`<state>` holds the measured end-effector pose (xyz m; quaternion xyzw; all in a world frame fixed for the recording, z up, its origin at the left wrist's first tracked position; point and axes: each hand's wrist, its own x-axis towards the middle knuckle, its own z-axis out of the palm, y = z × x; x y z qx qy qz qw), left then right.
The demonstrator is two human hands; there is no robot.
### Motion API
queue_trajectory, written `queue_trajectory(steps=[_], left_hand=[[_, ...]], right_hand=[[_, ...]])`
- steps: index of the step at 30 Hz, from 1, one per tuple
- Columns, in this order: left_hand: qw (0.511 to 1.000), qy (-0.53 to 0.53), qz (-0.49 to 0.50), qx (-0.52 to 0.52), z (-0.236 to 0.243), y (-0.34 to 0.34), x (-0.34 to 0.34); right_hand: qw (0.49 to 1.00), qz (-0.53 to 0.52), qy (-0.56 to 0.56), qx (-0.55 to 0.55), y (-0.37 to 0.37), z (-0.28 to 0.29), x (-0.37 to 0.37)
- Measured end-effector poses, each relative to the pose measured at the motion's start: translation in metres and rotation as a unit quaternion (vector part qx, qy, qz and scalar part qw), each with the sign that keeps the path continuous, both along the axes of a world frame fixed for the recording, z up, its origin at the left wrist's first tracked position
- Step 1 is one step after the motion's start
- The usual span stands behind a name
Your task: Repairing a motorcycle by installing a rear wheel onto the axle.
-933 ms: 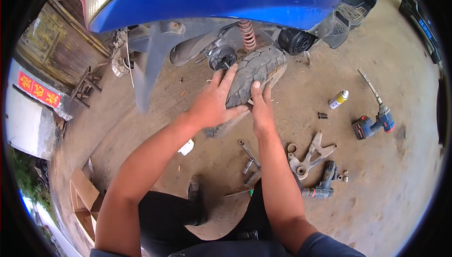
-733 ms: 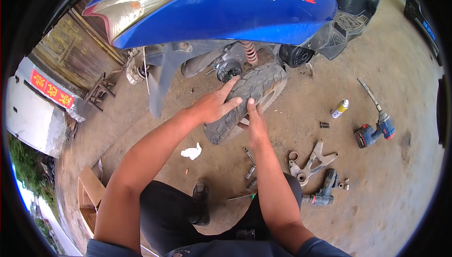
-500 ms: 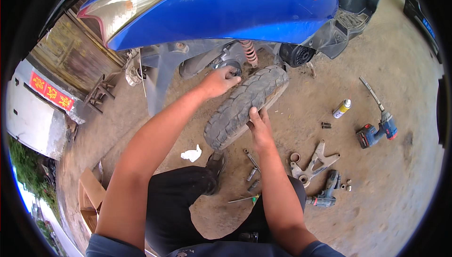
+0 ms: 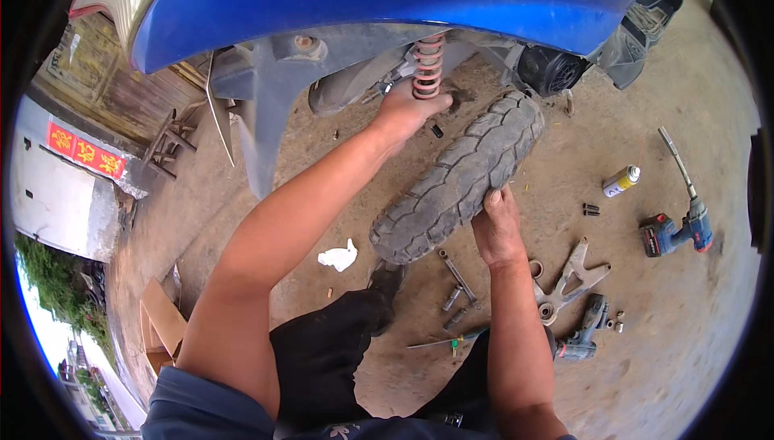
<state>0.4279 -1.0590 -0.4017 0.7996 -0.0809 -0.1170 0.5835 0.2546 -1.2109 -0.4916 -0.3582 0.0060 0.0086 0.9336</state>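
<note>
Below the glossy blue scooter panel (image 4: 371,5), the dark treaded rubber tyre (image 4: 459,178) slants; my right hand (image 4: 498,229) grips its side, presumably against toppling. My left hand (image 4: 403,114) is at the pinkish-red metal coil spring (image 4: 428,69); fingers hidden, grip I cannot tell.

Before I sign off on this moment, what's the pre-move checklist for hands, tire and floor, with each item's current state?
1. Right hand on the tire: ok, thumb against its edge.
2. Left hand apart from the tire: ok, ground shows between them.
3. Left hand's grip: cannot tell, its fingers are largely hidden.
4. Gap between left hand and tire free of loose bits: not ok, a small black piece shows there.
5. Shoe not touching the tire: cannot tell, they overlap in view.
6. Long-shafted power tool away from the tire: ok.
</note>
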Motion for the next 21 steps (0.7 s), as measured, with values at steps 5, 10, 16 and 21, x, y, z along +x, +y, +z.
queue_trajectory(steps=[5, 10, 16, 21], left_hand=[[0.998, -0.032, 0.048, -0.001, 0.027, 0.064, -0.049], [0.986, -0.085, 0.14, -0.03, 0.035, 0.091, -0.07], [0.948, -0.2, 0.227, -0.1, -0.003, 0.119, -0.056], [0.927, -0.254, 0.247, -0.127, -0.011, 0.126, -0.052]], right_hand=[[1.0, 0.002, -0.014, -0.006, 0.012, 0.001, 0.013], [0.999, -0.002, -0.011, 0.039, 0.017, -0.004, 0.014], [0.996, -0.058, 0.056, 0.048, 0.017, 0.012, 0.017], [0.989, -0.126, 0.071, 0.017, 0.033, 0.027, 0.034]])
